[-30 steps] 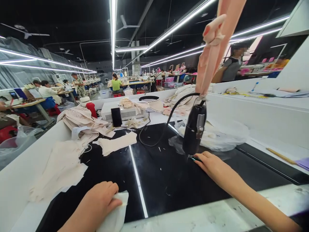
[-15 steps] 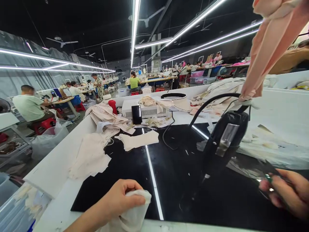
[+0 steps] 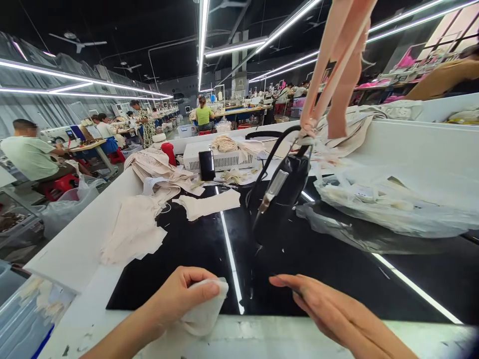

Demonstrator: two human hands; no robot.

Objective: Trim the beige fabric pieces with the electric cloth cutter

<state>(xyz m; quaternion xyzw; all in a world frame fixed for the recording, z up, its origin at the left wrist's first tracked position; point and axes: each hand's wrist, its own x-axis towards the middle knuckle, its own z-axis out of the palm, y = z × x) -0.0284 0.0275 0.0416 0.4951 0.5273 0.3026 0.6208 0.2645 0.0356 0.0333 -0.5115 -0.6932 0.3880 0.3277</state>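
My left hand (image 3: 183, 294) is closed at the near edge of the black glossy board (image 3: 337, 294), thumb and fingers pinching a folded piece of white cloth (image 3: 204, 309). The cloth hangs below the fingers over the pale table edge. Across from it, my right hand (image 3: 325, 304) is held over the board with its fingers stretched out, apart from the cloth. Its palm side is turned away, and I make out nothing held in it. Beyond both hands hangs a black device (image 3: 282, 192) with a metal plate, tied up by pink fabric strips (image 3: 337, 70).
Cut cream fabric pieces (image 3: 130, 229) lie at the left, with another strip (image 3: 207, 203) on the board. A phone (image 3: 206, 165) leans against a white vented box (image 3: 232, 158). A clear plastic bag (image 3: 374, 204) covers the right side. Several people sit at machines beyond.
My right hand has come from the far right to the middle, leaving the plastic bag's side. My left hand keeps its pinch on the cloth. The view has turned right.
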